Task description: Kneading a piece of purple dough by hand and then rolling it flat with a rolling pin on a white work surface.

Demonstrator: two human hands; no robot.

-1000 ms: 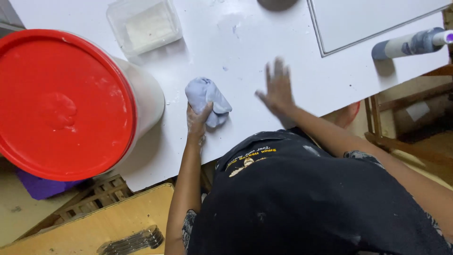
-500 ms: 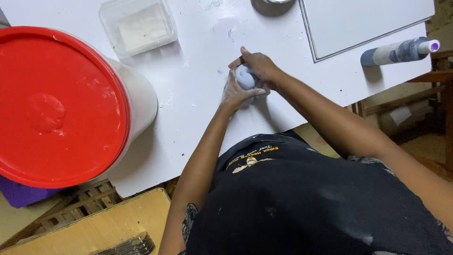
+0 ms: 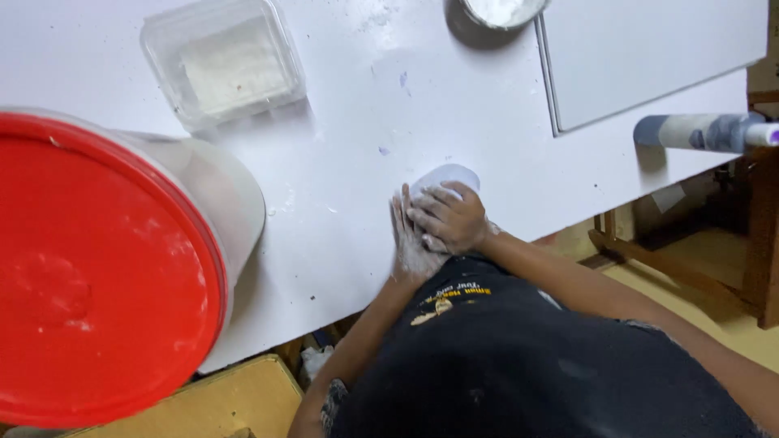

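A pale bluish-white lump of cloth or soft material (image 3: 446,176) lies on the white table (image 3: 349,122) near its front edge. My left hand (image 3: 408,239), dusted white, presses flat against its left side. My right hand (image 3: 448,217) is curled over the top of it from the near side. Most of the lump is hidden under my fingers. Both forearms reach in from below over my dark shirt.
A big white bucket with a red lid (image 3: 89,268) stands at the left. A clear plastic tub (image 3: 221,62) sits at the back. A round tin (image 3: 497,11), a white panel (image 3: 649,57) and a grey-white tube (image 3: 702,131) lie at the right.
My right hand came down from open above the table onto the lump. Both hands closed around it and carried it a little to the right.
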